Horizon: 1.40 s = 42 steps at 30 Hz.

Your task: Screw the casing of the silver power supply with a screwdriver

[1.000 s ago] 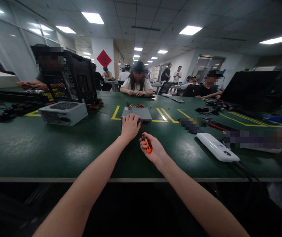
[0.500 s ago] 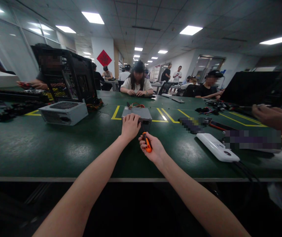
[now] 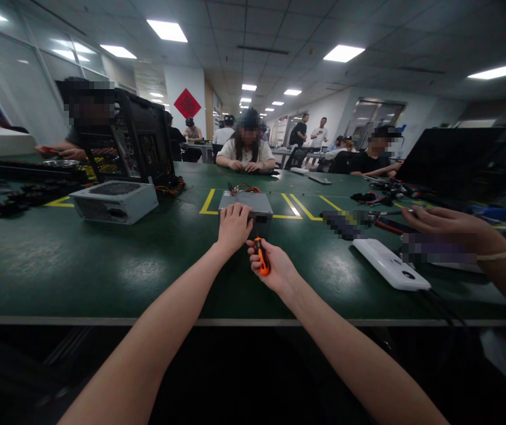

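Note:
My left hand (image 3: 233,225) lies on the near edge of a small grey power supply box (image 3: 248,204) on the green table (image 3: 102,260), its fingers curled over the top. Coloured wires stick out at the box's far side. Just to the right, my right hand (image 3: 270,265) is closed round an orange-handled screwdriver (image 3: 262,257), whose tip points at the near face of the box.
A larger grey power supply (image 3: 114,202) and a black computer case (image 3: 135,141) stand at the left. A white flat device (image 3: 390,263) with cables lies at the right, where a co-worker's hand (image 3: 452,227) reaches in. Other people sit across the table. Yellow lines mark the mat.
My own hands have barely moved; the screwdriver sits a little higher. The co-worker's hand at the right has come further in over the table and lower.

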Each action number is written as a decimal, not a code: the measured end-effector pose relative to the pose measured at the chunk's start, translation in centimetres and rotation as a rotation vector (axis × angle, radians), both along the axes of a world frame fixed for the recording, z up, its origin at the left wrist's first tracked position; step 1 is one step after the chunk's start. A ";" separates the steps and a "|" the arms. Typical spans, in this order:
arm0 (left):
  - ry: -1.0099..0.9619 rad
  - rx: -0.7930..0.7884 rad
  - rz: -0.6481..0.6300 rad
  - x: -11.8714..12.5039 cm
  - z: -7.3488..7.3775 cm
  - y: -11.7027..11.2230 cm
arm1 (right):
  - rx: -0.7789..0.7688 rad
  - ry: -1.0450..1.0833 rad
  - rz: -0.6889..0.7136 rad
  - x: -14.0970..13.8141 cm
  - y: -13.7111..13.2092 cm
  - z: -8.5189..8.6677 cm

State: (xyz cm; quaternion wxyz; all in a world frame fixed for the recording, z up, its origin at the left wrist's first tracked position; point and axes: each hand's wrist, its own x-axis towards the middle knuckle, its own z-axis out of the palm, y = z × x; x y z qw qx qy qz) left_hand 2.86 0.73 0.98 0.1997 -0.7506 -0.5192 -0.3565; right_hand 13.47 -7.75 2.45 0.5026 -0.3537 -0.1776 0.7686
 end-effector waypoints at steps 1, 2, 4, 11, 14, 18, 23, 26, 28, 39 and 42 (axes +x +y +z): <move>-0.003 -0.006 0.001 0.0 0.0 0.0 | -0.001 0.002 -0.007 0.0 0.0 0.0; -0.005 -0.013 0.000 0.0 0.0 0.0 | -0.003 0.004 -0.018 0.0 0.1 0.0; -0.005 -0.026 -0.001 0.1 0.1 -0.1 | -0.010 0.010 -0.038 0.1 0.1 -0.1; -0.007 -0.027 0.010 0.1 0.2 -0.2 | -0.011 -0.002 -0.031 0.1 0.0 -0.1; -0.004 -0.032 0.001 0.0 0.2 -0.2 | -0.007 -0.011 -0.060 0.0 0.1 -0.2; 0.004 -0.035 0.009 0.0 0.3 -0.2 | -0.003 -0.027 -0.055 0.1 0.1 -0.2; 0.011 -0.008 0.006 0.0 0.2 -0.2 | -0.001 -0.036 -0.069 0.0 0.1 -0.1; 0.006 -0.012 0.004 0.1 0.3 -0.2 | 0.005 -0.030 -0.085 0.0 0.1 -0.2; 0.002 -0.021 0.004 0.1 0.3 -0.2 | 0.005 -0.028 -0.067 0.0 0.1 -0.2; -0.060 -0.010 -0.052 -0.5 -0.3 0.3 | 0.008 -0.010 -0.042 0.1 0.2 -0.3; -0.088 -0.020 -0.095 -0.9 -0.5 0.9 | 0.001 -0.006 -0.020 0.2 0.2 -0.3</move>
